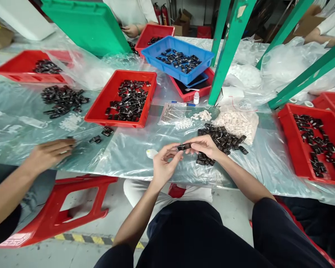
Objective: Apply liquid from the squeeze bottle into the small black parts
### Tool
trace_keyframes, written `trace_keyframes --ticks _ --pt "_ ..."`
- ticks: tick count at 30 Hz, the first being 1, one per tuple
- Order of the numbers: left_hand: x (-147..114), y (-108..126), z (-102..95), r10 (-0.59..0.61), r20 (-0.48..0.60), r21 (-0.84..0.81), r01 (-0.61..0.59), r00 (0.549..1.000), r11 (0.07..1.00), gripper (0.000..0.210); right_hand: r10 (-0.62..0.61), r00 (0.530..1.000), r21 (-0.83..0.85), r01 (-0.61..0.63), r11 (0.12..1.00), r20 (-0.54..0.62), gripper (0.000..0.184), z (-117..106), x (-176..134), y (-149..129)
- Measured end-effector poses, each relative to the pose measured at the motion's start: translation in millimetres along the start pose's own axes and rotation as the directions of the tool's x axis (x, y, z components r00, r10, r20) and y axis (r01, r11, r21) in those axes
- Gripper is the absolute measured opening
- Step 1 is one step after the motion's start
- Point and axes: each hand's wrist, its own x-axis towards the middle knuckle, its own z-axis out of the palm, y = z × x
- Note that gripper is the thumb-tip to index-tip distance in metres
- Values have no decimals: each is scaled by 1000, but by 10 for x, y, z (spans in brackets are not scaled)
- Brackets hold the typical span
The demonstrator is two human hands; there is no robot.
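A small glossy black plastic part (184, 146) is held between my two hands, just above the near side of the table. My left hand (167, 160) pinches its left end with thumb and fingertips. The fingers of my right hand (205, 146) close on its right end. Right beside and behind my right hand lies a loose pile of similar black parts (223, 138). Behind that pile is a clear bag of small cream-coloured pieces (237, 121). A small white object (151, 153) lies on the plastic sheet left of my left hand.
Red bins of black parts stand at centre left (147, 111) and right (289, 141); a blue tray (167, 69) sits behind. Green posts (226, 56) rise from the table. A co-worker's hand (51, 154) is at the left. A small white bottle (196, 98) stands mid-table.
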Motion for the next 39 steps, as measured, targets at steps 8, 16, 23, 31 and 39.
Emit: trace_keyframes --ticks 8,16,23,31,39 --pt "-84 64 -12 49 -36 77 -46 998 996 33 -5 1000 -74 5 997 -3 46 7 13 12" --pt "-36 114 -748 355 -490 292 -234 796 927 34 -236 955 -765 16 644 -179 27 -143 17 -58" --pt "362 -470 -2037 69 -649 169 54 757 984 33 -206 966 -985 -140 96 -158 27 -347 35 -137" --pt "458 -494 -2184 86 -770 215 130 632 968 40 -128 987 -991 -103 -83 -92 20 -430 -68 -84" --pt "338 -642 -2001 346 -735 435 13 583 901 42 34 980 -955 -184 -231 -197 20 -376 -124 -59"
